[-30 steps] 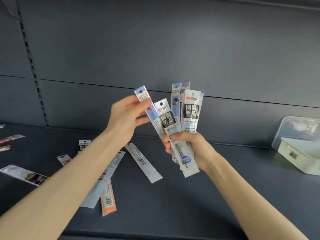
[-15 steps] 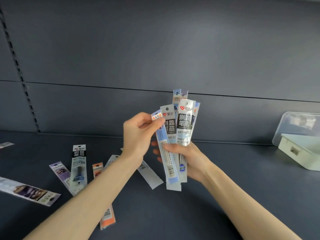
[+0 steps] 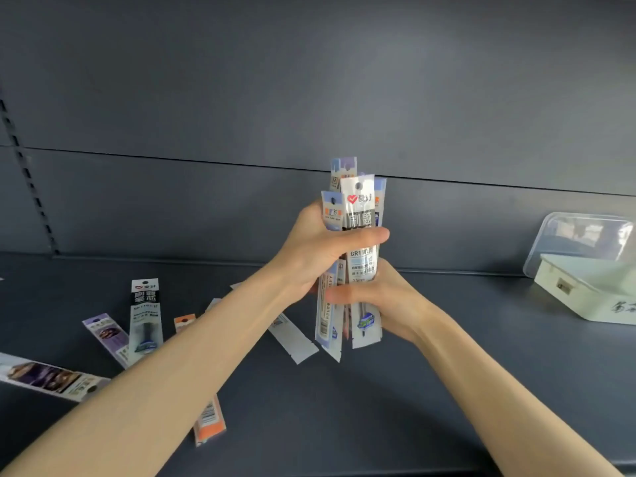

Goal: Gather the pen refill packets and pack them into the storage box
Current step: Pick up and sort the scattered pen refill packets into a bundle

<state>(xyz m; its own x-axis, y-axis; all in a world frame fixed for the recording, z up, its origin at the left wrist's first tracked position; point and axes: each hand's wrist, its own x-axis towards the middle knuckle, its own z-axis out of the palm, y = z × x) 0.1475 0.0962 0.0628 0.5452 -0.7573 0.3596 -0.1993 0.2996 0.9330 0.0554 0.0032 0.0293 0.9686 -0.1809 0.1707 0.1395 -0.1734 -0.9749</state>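
Note:
A bunch of pen refill packets (image 3: pixel 359 215) stands upright above the dark shelf, held by both hands. My left hand (image 3: pixel 320 249) wraps round its middle, thumb across the front. My right hand (image 3: pixel 389 301) grips the lower part from the right. Several loose packets lie on the shelf at the left: a black-topped one (image 3: pixel 145 315), a purple one (image 3: pixel 106 335), an orange one (image 3: pixel 208 421), a white one (image 3: pixel 292 339) and a long one (image 3: pixel 44 375) near the left edge. The pale green storage box (image 3: pixel 585 290) sits at the far right, its clear lid (image 3: pixel 578 239) raised behind it.
The dark grey shelf (image 3: pixel 447 390) runs to a back panel (image 3: pixel 309 98) of the same colour. A slotted upright (image 3: pixel 31 180) runs down the left side. Bare shelf lies between my hands and the box.
My left hand has pushed the slanted blue packet into the bunch and closed round it. The fanned packets are now squared together. The view has shifted left and down.

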